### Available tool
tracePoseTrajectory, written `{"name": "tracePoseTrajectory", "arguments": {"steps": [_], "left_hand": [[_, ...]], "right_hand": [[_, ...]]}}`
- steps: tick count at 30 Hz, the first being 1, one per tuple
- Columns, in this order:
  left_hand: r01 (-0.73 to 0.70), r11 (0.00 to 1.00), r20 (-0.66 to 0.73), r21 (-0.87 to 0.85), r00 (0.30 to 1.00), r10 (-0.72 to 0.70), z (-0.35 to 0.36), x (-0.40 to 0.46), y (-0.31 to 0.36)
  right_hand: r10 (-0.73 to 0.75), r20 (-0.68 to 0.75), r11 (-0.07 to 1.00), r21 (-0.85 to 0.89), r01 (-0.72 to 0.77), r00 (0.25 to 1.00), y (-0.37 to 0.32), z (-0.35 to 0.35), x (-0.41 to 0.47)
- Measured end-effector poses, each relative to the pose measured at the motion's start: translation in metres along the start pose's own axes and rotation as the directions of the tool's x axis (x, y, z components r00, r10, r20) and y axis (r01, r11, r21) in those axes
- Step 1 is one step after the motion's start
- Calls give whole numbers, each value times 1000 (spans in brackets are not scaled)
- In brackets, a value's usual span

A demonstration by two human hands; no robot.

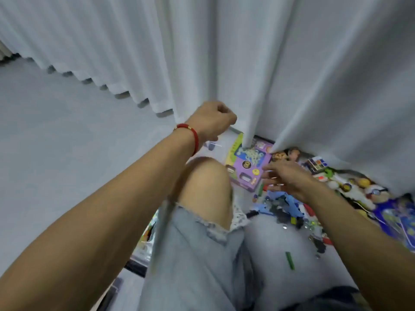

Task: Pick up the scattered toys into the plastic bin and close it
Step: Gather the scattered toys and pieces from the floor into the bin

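Toys lie scattered on the floor along the white curtain. Among them are a purple game box, a heap of small blue and black bricks, plush dolls and a green stick. My left hand is raised with fingers curled, gripping a fold of the curtain near its hem. My right hand hovers over the bricks beside the purple box, fingers spread, holding nothing. A clear plastic bin shows partly at lower left, mostly hidden behind my leg.
My bent knee and denim shorts fill the middle of the view. A blue printed pack lies at the far right. Pale grey floor stretches to the left, and the curtain covers some toys at the back.
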State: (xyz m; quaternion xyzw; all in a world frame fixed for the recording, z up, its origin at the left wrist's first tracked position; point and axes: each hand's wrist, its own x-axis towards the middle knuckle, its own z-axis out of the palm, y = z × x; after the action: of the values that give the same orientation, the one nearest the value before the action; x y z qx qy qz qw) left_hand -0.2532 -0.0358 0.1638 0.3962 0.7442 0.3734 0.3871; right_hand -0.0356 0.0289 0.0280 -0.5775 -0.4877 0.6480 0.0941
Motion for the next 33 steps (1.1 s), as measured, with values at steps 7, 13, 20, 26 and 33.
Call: {"name": "tracePoseTrajectory", "arguments": {"steps": [7, 13, 20, 26, 33], "left_hand": [[-110, 936, 335, 335, 942, -9, 209, 6, -20], [158, 750, 274, 643, 866, -418, 281, -9, -166], [5, 663, 238, 748, 931, -277, 298, 4, -214], [14, 645, 182, 764, 955, -236, 318, 18, -232], [-65, 697, 223, 714, 965, -138, 321, 33, -249]], "right_hand": [[149, -213, 847, -477, -236, 966, 187, -64, -20], [98, -268, 705, -661, -257, 958, 274, -41, -23], [-124, -201, 568, -817, -97, 972, 310, -31, 1], [-77, -546, 898, -401, -180, 834, 321, -42, 3], [-70, -638, 886, -393, -247, 767, 324, -81, 22]]}}
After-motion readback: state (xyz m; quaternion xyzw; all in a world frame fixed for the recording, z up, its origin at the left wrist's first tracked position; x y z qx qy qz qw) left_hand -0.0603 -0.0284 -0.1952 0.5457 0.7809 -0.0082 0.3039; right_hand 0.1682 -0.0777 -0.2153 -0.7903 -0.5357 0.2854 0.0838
